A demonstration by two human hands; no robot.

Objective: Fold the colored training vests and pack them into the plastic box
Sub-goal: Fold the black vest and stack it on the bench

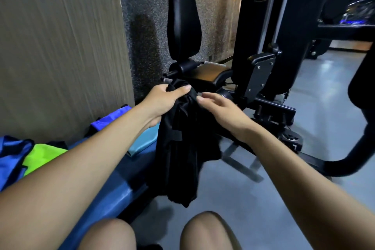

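I'm watching the left hand [162,100] clamping its grip on the bunched top of the black vest [180,148] hanging beside the blue table [113,193], while the right hand [221,111], fingers apart, is reaching in and should be catching the opposite shoulder to spread it flat.

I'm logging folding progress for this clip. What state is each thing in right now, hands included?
Black vest: unfolded, bunched at the top, hanging down in the air.
Left hand: grips the vest's top.
Right hand: open, fingertips at the vest's top edge, not gripping.
Green vest: lying loose on the blue bench, unfolded.
Blue vests: lying loose on the bench, unfolded.
Plastic box: not in view.
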